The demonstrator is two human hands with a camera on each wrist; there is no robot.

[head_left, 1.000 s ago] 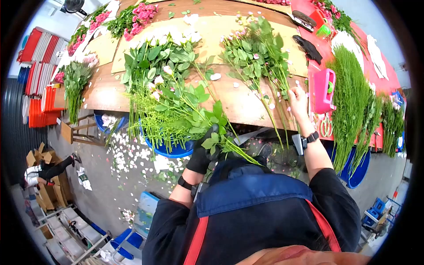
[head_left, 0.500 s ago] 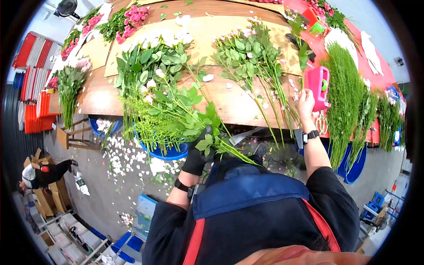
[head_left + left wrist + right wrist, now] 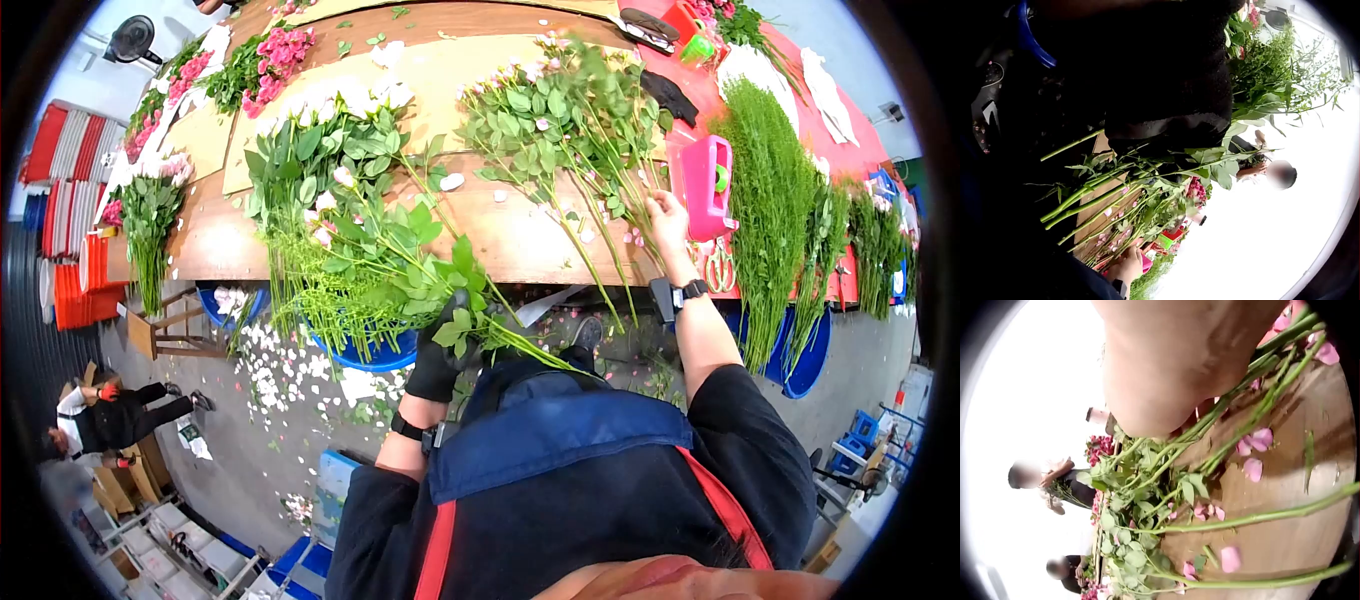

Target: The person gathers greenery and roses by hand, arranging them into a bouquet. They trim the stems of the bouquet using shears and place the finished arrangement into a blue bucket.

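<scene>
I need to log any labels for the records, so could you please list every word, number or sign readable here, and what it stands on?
There is no readable text in any view.
The pink box on the table shows no legible label.
The wristband on the right hand shows no legible digits.

Black long-sleeve top, blue apron with red straps, black glove on left hand (image 3: 437, 365), black wristbands both wrists.

Pink box (image 3: 706, 185) crowds right hand (image 3: 667, 222); left tabletop (image 3: 520, 235) free.
</scene>
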